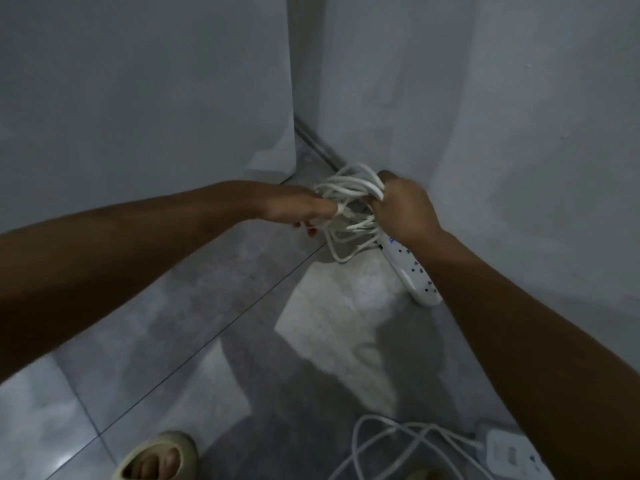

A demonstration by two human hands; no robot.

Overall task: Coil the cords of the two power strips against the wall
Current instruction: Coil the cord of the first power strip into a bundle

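Head view, one frame. We hold the coil (349,199), a bundle of white cord loops, between both hands, low in the corner where the wall (519,116) meets the floor (207,289). Our right hand (403,206) is clenched around the right side of the coil, the loops passing under its fingers. Our left hand (294,209) reaches in from the left, its fingertips hooked into the loops on the coil's left side; a loop crosses one finger. Slack loops hang below both hands toward the floor. The strip (410,271), white, lies on the floor along the wall, just below and partly under our right wrist, its cord running up into the coil. A second strip (516,459) lies at the bottom right, partly behind our right forearm, with its loose cord (391,445) sprawled on the floor beside it, well apart from both hands. A sandalled foot (159,459) shows at the bottom edge.
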